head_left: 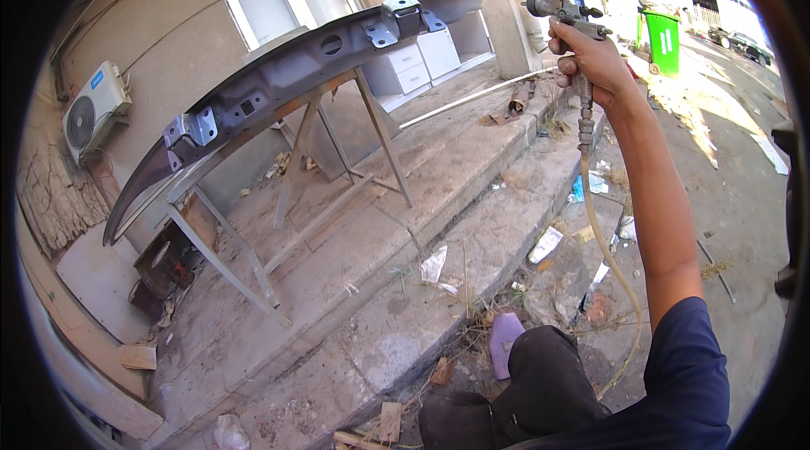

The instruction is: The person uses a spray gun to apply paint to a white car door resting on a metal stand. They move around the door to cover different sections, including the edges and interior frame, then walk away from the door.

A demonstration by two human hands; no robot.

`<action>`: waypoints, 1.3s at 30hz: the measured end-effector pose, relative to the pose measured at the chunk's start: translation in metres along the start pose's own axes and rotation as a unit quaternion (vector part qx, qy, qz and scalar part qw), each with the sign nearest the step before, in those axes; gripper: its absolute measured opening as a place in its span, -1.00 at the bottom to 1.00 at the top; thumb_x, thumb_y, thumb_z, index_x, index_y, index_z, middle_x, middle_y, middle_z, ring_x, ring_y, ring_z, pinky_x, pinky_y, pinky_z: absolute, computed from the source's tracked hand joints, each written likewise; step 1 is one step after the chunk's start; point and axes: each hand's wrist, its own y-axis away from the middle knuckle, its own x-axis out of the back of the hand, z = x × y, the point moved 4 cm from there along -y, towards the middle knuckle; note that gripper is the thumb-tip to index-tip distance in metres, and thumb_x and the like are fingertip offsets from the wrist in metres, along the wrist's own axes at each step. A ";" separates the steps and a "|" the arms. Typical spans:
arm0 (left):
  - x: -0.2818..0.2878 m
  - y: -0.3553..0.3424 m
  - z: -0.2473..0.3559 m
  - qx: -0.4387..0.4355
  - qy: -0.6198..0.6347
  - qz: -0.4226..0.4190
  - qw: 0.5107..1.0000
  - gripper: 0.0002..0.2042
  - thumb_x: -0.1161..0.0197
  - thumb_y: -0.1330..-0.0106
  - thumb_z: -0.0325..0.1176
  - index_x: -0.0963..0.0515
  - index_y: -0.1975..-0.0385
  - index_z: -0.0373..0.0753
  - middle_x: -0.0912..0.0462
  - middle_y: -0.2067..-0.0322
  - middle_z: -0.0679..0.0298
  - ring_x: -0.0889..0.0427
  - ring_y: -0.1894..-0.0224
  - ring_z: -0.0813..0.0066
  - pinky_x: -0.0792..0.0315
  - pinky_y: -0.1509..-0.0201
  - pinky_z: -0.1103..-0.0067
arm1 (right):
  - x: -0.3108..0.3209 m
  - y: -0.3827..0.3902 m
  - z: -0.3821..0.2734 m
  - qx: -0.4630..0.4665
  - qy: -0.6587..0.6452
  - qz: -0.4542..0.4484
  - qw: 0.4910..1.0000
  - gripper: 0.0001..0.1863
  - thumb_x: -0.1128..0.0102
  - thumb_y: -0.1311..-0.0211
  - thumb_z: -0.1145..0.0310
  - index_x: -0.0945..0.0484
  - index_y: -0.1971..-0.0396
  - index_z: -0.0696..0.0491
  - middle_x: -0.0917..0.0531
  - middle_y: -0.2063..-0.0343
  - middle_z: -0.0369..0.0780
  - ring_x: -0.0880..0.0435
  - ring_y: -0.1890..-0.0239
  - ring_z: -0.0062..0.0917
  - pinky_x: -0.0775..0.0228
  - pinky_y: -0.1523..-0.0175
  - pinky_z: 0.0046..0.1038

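My right hand (601, 66) is raised at the upper right, its fingers wrapped round the handle of a spray gun (553, 3). A grey, paint-stained cup sits on top of the gun. From the fitting below its handle, a pale air hose (607, 256) hangs down past my knee. Left of the gun, and apart from it, a long dark grey car body panel (287, 79) with metal hinge brackets (192, 131) lies tilted across a metal stand (384, 134). My left hand is outside the picture.
Broken concrete steps (456, 235) run between me and the stand, strewn with paper scraps (546, 245) and wood pieces (390, 422). An air-conditioner unit (94, 113) hangs on the left wall. White cabinets (437, 53) stand behind the panel; a green bin (663, 43) is at the far right.
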 end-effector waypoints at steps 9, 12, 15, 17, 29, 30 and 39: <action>0.044 0.037 0.027 0.006 -0.030 -0.017 0.999 -0.19 0.20 -0.64 0.39 -0.59 -0.37 -0.25 -0.71 -0.23 -0.24 -0.66 -0.28 -0.36 -0.47 -0.39 -0.10 | 0.004 0.000 0.016 0.025 0.000 0.058 0.998 -0.76 -0.36 -0.59 0.12 -0.65 0.12 -0.01 -0.61 0.35 -0.42 -0.41 0.57 -0.77 -0.42 0.48 -0.54; 0.040 0.032 0.023 0.015 -0.041 -0.048 0.998 -0.18 0.23 -0.65 0.39 -0.55 -0.41 -0.26 -0.68 -0.26 -0.26 -0.66 -0.29 -0.33 -0.47 -0.40 -0.10 | -0.018 0.024 -0.001 0.016 -0.028 -0.015 0.999 -0.77 -0.30 -0.63 0.14 -0.63 0.06 0.00 -0.60 0.34 -0.42 -0.40 0.56 -0.80 -0.43 0.48 -0.58; 0.050 0.039 0.031 0.008 -0.043 -0.032 0.999 -0.17 0.23 -0.65 0.39 -0.58 -0.38 -0.28 -0.71 -0.21 -0.27 -0.67 -0.28 -0.33 -0.47 -0.39 -0.10 | -0.038 0.043 -0.003 0.021 -0.047 -0.102 0.993 -0.74 -0.17 -0.72 0.12 -0.61 -0.01 0.02 -0.59 0.27 -0.44 -0.34 0.55 -0.84 -0.46 0.47 -0.64; 0.051 0.040 0.034 0.003 -0.037 -0.020 0.999 -0.22 0.17 -0.63 0.34 -0.60 -0.34 -0.30 -0.71 -0.19 -0.28 -0.68 -0.25 -0.33 -0.49 -0.37 -0.09 | -0.042 0.049 -0.005 0.021 -0.093 -0.163 0.982 -0.73 -0.15 -0.73 0.12 -0.64 0.01 0.02 -0.61 0.25 -0.44 -0.33 0.54 -0.82 -0.52 0.45 -0.59; 0.016 0.021 0.010 -0.017 0.021 0.010 1.000 -0.46 -0.19 -0.53 0.03 -0.73 -0.08 -0.42 -0.75 -0.06 -0.34 -0.76 -0.11 -0.32 -0.61 -0.23 -0.03 | -0.021 0.042 0.021 0.026 0.062 0.070 0.995 -0.70 -0.31 -0.60 0.09 -0.66 0.08 0.05 -0.65 0.30 -0.36 -0.43 0.56 -0.74 -0.37 0.51 -0.53; 0.012 0.021 0.010 -0.015 0.022 0.022 0.999 -0.47 -0.18 -0.54 0.03 -0.74 -0.07 -0.40 -0.76 -0.04 -0.33 -0.76 -0.11 -0.32 -0.61 -0.22 -0.04 | -0.028 0.046 0.013 0.044 0.091 0.055 0.993 -0.69 -0.30 -0.60 0.08 -0.66 0.09 0.06 -0.64 0.31 -0.35 -0.44 0.56 -0.73 -0.38 0.52 -0.52; 0.086 0.064 0.057 0.055 -0.030 -0.047 0.997 -0.34 -0.01 -0.61 0.24 -0.77 -0.07 -0.30 -0.80 -0.05 -0.21 -0.78 -0.15 -0.25 -0.62 -0.24 -0.01 | -0.117 0.050 -0.076 0.208 0.389 -0.066 0.895 -0.60 -0.26 -0.58 0.04 -0.66 0.06 0.14 -0.58 0.54 -0.30 -0.58 0.61 -0.57 -0.53 0.49 -0.41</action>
